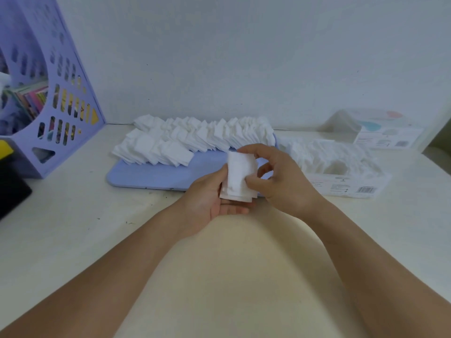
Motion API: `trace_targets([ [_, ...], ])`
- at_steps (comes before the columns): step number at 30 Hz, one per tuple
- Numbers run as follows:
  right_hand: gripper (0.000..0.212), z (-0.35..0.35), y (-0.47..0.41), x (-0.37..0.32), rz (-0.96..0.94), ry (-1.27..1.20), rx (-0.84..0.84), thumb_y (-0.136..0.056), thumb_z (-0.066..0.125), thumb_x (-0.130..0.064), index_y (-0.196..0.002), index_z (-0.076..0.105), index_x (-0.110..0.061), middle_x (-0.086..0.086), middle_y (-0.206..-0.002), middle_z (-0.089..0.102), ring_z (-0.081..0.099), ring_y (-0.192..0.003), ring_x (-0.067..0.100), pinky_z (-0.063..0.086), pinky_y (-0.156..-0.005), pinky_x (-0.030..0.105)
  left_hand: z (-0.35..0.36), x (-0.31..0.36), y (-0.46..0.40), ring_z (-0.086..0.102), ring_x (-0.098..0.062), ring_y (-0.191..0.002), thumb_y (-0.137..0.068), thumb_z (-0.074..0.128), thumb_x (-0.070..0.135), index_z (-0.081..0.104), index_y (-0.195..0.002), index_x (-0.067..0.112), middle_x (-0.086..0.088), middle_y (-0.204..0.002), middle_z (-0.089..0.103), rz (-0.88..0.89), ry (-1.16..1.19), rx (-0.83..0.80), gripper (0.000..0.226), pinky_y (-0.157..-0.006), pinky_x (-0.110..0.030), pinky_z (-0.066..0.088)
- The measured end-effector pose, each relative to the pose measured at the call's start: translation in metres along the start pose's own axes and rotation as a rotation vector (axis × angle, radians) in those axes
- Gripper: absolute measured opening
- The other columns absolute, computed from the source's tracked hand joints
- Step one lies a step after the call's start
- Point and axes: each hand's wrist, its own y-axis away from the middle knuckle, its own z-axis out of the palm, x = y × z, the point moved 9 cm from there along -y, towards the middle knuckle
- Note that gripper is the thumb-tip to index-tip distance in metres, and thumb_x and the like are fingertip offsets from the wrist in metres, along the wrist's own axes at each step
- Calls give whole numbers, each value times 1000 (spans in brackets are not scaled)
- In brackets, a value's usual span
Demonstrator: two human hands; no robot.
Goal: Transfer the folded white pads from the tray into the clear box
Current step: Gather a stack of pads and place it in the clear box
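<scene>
While both hands' fingers grasp pad stack (238, 178) | one tray (156, 175) | one box (341, 181)

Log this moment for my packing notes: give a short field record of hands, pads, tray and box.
left hand: palm up, holds a small stack of pads
right hand: fingers pinch the same stack from the right
tray: lilac, flat on the table, many folded pads in rows along its far side
clear box: right of the tray, open, already holding pads
lid: behind the box
file rack: lilac, far left
</scene>
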Motion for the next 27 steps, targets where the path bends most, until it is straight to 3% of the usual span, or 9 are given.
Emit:
trace_targets([
  [3, 39, -7, 3, -11, -115, 41, 113, -75, 70, 2, -104, 62, -23, -15, -96, 57, 55, -74, -5, 40, -68, 6, 1, -1, 0, 72, -27, -103, -104, 40, 45, 63, -131, 13, -15, -121, 71, -12, 31, -20, 48, -72, -32, 59],
  [7, 25, -11, 4, -13, -160, 55, 177, -71, 71, 3, -86, 61, -14, 1, -90, 66, 51, -68, -1, 36, -63, 10, 1, -1, 0, 68, -29, -113, -105, 41, 42, 61, -134, 14, -13, -127, 69, -6, 56, -42, 46, -80, -33, 59],
  [12, 18, -13, 5, -13, -123, -9, 169, -75, 71, 6, -81, 64, -9, 9, -85, 65, 48, -55, -1, 34, -54, 10, -1, -4, 0, 73, -27, -99, -100, 52, 25, 67, -122, 5, -18, -118, 72, -10, 127, 16, 33, -78, -34, 61],
  [15, 14, -25, 3, -13, -74, -275, 191, -77, 68, 11, -80, 63, -2, 16, -75, 63, 51, -60, 9, 41, -58, 21, -3, -2, 0, 73, -30, -94, -105, 46, 26, 62, -127, 0, -24, -121, 69, 8, 148, 54, 38, -74, -34, 61],
  [19, 9, -38, -1, -7, 14, -636, 176, -77, 61, 4, -75, 61, -5, 5, -65, 51, 44, -58, 15, 37, -53, 23, -5, -2, 1, 71, -37, -95, -104, 46, 28, 59, -128, -1, -27, -119, 69, -7, 207, 100, 39, -69, -36, 62],
  [22, 7, -23, -1, -1, 94, -515, 72, -85, 61, 8, -78, 60, 8, 8, -62, 50, 44, -52, 12, 35, -51, 22, -5, -1, 1, 71, -38, -97, -105, 45, 27, 61, -128, 1, -26, -118, 70, 3, 175, 97, 38, -70, -37, 62],
  [27, 10, -11, 1, 4, 125, -340, 34, -87, 65, 7, -88, 70, -1, 7, -68, 59, 52, -55, 8, 42, -53, 13, -3, 3, 2, 73, -31, -95, -105, 44, 26, 64, -126, 7, -19, -115, 73, 27, 112, 73, 35, -76, -37, 61],
])
